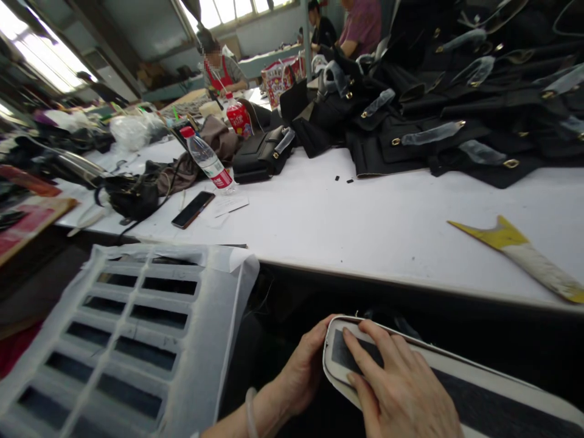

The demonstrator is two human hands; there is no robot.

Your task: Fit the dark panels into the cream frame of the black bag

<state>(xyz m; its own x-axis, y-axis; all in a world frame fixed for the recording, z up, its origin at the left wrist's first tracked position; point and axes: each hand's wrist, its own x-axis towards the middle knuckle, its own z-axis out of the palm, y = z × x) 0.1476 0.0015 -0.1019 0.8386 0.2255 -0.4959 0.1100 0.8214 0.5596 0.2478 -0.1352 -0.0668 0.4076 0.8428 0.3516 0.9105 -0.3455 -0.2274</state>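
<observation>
White-edged panel (456, 377), its rounded end in the left hand's (301, 371) grip, right hand (401, 395) flat on top.

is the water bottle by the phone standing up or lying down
Standing, though it looks tilted in the wide-angle view: the water bottle rests on its base on the white table, red cap on top, beside the phone.

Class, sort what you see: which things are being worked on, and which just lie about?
In hand: left hand and right hand on the white-edged panel.
Lying about: phone, water bottle, yellow-tipped tool, black bags, slotted tray.
</observation>
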